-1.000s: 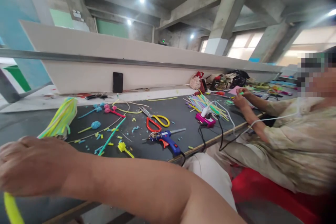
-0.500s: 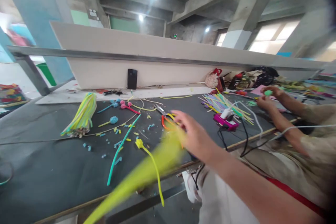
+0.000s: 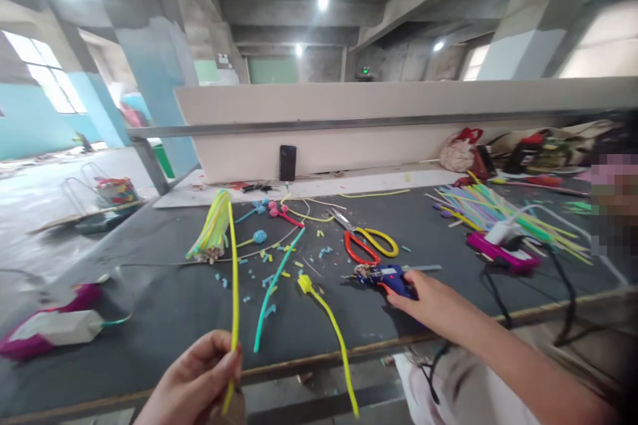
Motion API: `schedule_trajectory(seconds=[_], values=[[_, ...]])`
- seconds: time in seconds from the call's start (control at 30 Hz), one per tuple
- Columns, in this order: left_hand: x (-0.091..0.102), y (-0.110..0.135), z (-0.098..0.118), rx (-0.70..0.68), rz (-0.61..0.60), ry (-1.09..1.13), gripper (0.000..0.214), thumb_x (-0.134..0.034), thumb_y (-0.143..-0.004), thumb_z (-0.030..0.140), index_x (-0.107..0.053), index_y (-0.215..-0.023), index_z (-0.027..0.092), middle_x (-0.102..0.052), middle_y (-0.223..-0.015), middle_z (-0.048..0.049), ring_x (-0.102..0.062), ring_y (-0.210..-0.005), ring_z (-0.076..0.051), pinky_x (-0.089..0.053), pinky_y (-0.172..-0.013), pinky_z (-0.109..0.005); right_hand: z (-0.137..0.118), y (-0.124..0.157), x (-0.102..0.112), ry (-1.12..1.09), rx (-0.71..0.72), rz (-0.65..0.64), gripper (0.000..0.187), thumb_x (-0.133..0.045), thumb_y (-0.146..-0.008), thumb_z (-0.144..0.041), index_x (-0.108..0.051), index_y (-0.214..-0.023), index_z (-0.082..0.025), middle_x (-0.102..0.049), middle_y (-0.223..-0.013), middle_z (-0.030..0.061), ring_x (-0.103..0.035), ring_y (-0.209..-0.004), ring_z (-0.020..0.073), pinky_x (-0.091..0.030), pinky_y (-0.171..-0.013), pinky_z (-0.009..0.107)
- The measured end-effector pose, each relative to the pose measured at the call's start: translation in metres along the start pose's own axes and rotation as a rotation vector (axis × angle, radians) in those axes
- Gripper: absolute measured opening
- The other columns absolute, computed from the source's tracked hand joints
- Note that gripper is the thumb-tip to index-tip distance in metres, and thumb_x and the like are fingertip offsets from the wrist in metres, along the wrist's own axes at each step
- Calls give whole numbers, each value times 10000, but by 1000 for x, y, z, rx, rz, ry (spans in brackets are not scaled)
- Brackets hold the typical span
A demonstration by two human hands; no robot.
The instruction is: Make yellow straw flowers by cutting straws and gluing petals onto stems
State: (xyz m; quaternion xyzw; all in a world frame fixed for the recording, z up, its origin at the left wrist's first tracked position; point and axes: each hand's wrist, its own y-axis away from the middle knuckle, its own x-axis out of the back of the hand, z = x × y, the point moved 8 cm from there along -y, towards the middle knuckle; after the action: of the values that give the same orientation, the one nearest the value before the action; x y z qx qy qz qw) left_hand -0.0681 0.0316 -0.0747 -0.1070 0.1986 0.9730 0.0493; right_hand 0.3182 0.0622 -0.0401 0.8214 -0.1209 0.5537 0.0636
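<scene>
Our right hand (image 3: 429, 293) covers the handle of the glue gun (image 3: 391, 274) by the surface's (image 3: 164, 319) near edge. Our left thumb (image 3: 223, 370) hides a stretch of yellow stem (image 3: 234, 272). The surface's right end is cut off, and we find a pixelated patch (image 3: 614, 202) there unreadable.

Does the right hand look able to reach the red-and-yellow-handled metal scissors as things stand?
Likely yes: the scissors lie unblocked just beyond the blue, red-triggered glue gun, though the right hand would probably have to leave that gun first.
</scene>
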Motion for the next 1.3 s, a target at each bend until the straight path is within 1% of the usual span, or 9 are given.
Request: schedule_trajectory(seconds=[0.2, 0.37, 0.53, 0.73, 0.83, 0.9, 0.97, 1.13, 1.3], values=[[-28, -13, 22, -22, -109, -92, 361, -760, -531, 451, -569, -629, 161, -508, -480, 26, -349, -390, -33, -224, -359, -145, 10, -18, -6, -62, 33, -102, 249, -611, -665, -375, -631, -825, -185, -719, -848, 113, -657, -760, 265, -449, -602, 307], [-28, -28, 21, -46, -97, -110, 442, -758, -545, 447, -553, -854, 207, -600, -595, 23, -471, -437, -72, -336, -375, -152, 8, -12, 0, -74, 41, -125, 223, -558, -716, -326, -650, -860, -182, -717, -864, 80, -655, -771, 218, -436, -614, 262], [-31, -33, 31, -76, -113, -146, 394, -702, -583, 528, -544, -715, 193, -628, -605, -8, -545, -491, -112, -443, -455, -203, 6, -7, 4, -51, 34, -105, 194, -513, -752, -296, -666, -762, -177, -702, -724, 48, -634, -660, 185, -394, -544, 242], [-37, -46, 48, -112, -132, -209, 421, -753, -524, 494, -562, -703, 164, -637, -577, -14, -554, -471, -119, -431, -425, -194, 2, -2, 15, 45, 19, -24, 217, -531, -778, -369, -632, -736, -182, -668, -685, 38, -607, -648, 186, -380, -543, 256], [-46, -58, 62, -224, -185, -258, 361, -760, -555, 429, -591, -668, 131, -596, -521, -2, -524, -465, -91, -428, -425, -171, -11, -25, 27, 94, 36, 22, 324, -419, -875, -431, -622, -862, -179, -661, -778, 50, -611, -727, 188, -435, -627, 285], [-52, -64, 73, -301, -176, -233, 347, -769, -553, 396, -577, -672, 132, -584, -501, 8, -514, -443, -87, -423, -404, -168, -23, -51, 29, 116, 51, 21, 271, -450, -896, -365, -584, -1035, -174, -632, -993, 69, -597, -878, 194, -467, -758, 344], [-55, -65, 84, -380, -131, -138, 374, -789, -529, 341, -549, -746, 154, -625, -578, 9, -555, -465, -104, -433, -396, -174, -36, -80, 21, 131, 48, -49, 282, -518, -880, -298, -541, -1131, -174, -571, -1141, 78, -587, -941, 203, -490, -788, 403], [-59, -66, 96, -429, -112, 0, 306, -709, -662, 340, -511, -816, 164, -670, -701, -19, -633, -580, -124, -520, -534, -210, -54, -126, -9, 128, 3, -233, 306, -537, -870, -282, -528, -1153, -165, -564, -1152, 80, -589, -948, 211, -500, -779, 412], [-51, -78, 94, -397, -137, 43, 287, -700, -678, 355, -563, -809, 139, -691, -770, -48, -670, -686, -154, -547, -634, -234, -50, -138, -9, -14, -66, -327, 306, -534, -872, -282, -526, -1156, -167, -563, -1156, 81, -589, -947, 210, -500, -779, 411]])
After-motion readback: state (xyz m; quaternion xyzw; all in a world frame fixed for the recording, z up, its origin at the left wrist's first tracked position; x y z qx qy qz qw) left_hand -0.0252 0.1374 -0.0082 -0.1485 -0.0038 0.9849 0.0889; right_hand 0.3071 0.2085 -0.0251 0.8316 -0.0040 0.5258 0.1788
